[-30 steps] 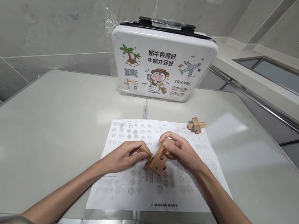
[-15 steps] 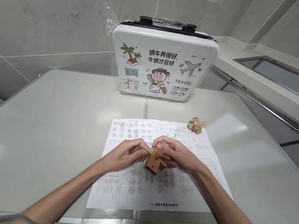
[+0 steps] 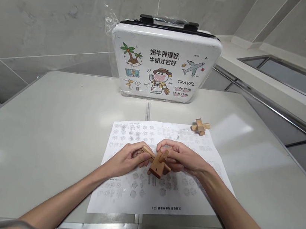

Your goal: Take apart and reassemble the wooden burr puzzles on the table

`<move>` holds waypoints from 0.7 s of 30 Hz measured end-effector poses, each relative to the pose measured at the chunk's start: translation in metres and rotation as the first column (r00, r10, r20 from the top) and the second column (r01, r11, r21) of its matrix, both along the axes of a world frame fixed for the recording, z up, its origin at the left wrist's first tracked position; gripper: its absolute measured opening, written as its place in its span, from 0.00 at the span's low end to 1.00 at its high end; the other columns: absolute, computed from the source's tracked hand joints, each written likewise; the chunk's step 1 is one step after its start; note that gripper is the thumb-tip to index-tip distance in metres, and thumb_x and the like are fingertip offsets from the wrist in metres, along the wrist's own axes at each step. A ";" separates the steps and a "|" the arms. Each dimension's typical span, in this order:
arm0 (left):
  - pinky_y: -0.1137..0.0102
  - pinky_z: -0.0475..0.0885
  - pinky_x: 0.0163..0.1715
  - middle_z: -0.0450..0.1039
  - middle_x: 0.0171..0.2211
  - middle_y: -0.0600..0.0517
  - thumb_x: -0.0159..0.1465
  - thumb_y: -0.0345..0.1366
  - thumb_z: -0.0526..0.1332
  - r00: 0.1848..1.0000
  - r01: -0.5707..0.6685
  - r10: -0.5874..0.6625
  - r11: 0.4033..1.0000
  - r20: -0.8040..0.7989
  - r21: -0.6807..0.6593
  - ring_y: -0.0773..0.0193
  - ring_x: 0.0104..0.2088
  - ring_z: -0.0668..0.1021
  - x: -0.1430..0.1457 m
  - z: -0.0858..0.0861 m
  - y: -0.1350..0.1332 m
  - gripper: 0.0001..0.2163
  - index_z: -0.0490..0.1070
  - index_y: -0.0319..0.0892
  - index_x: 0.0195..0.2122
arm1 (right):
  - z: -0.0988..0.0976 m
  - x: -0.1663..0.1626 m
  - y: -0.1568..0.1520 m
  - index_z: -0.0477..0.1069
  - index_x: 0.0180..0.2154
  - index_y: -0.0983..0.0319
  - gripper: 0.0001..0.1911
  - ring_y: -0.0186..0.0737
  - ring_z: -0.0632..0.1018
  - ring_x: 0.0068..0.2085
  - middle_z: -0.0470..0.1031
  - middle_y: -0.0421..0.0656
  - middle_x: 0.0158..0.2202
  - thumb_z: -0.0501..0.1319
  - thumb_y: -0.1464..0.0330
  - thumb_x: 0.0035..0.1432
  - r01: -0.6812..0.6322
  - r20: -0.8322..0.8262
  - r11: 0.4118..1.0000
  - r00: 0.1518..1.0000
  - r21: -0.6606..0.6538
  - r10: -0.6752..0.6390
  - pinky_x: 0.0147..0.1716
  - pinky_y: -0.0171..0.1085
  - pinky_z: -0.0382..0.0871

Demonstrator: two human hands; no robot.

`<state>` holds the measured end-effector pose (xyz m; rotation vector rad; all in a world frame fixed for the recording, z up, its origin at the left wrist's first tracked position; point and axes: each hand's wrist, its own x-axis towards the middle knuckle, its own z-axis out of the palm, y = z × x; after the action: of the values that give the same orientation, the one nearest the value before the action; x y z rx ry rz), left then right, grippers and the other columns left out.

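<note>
A brown wooden interlocking puzzle (image 3: 158, 165) is held up between both hands, over a printed diagram sheet (image 3: 118, 204). My left hand (image 3: 130, 159) is closed on a lighter wooden bar at the puzzle's left side; whether that bar is joined to the rest I cannot tell. From the right, my right hand (image 3: 179, 156) grips the puzzle's body, its fingers partly hidden behind the pieces. A second wooden cross-shaped puzzle (image 3: 200, 127) rests at the sheet's far right corner, apart from both hands.
A white travel case (image 3: 163, 65) with cartoon prints, partly wrapped in clear plastic, stands upright at the table's back. The pale folding table (image 3: 41, 126) has a seam down its middle. Tiled wall lies behind it, and a ledge runs along the right.
Both hands keep nearly the same hold, and the puzzle has turned very slightly. The whole view has shifted a little.
</note>
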<state>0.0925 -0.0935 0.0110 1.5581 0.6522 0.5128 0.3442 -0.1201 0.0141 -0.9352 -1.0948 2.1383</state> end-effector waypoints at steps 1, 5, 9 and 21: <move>0.70 0.66 0.32 0.71 0.31 0.53 0.75 0.46 0.60 1.000 -0.008 0.008 1.000 -0.001 0.001 0.66 0.30 0.71 0.000 0.000 0.000 0.14 0.77 0.41 0.41 | 0.000 0.000 0.000 0.71 0.42 0.59 0.16 0.27 0.49 0.21 0.53 0.28 0.21 0.71 0.55 0.65 0.006 -0.010 1.000 1.000 -0.003 -0.006 0.18 0.29 0.43; 0.71 0.65 0.30 0.70 0.30 0.54 0.76 0.46 0.60 1.000 -0.018 0.018 1.000 -0.010 0.003 0.67 0.28 0.69 -0.001 -0.002 -0.002 0.14 0.76 0.42 0.41 | -0.001 -0.002 0.000 0.72 0.43 0.59 0.16 0.27 0.51 0.21 0.56 0.28 0.22 0.71 0.55 0.65 0.016 -0.014 1.000 1.000 -0.011 -0.016 0.18 0.29 0.44; 0.71 0.64 0.29 0.71 0.31 0.54 0.76 0.46 0.60 1.000 -0.010 0.010 1.000 -0.028 0.013 0.67 0.28 0.69 -0.001 -0.003 -0.003 0.14 0.77 0.42 0.42 | 0.002 -0.002 -0.001 0.72 0.43 0.60 0.17 0.27 0.51 0.21 0.56 0.28 0.21 0.71 0.55 0.65 0.012 0.015 1.000 1.000 -0.004 -0.012 0.18 0.29 0.44; 0.70 0.65 0.29 0.71 0.30 0.54 0.76 0.48 0.59 0.999 -0.021 0.022 0.999 -0.041 0.028 0.67 0.28 0.70 0.001 0.002 -0.003 0.15 0.76 0.41 0.40 | -0.001 -0.003 -0.001 0.72 0.43 0.60 0.17 0.27 0.54 0.20 0.61 0.29 0.20 0.71 0.55 0.65 0.004 0.010 1.000 1.000 0.020 -0.004 0.18 0.28 0.46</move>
<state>0.0932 -0.0967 0.0126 1.5924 0.6968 0.5089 0.3416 -0.1214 0.0127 -0.9391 -1.1160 2.1180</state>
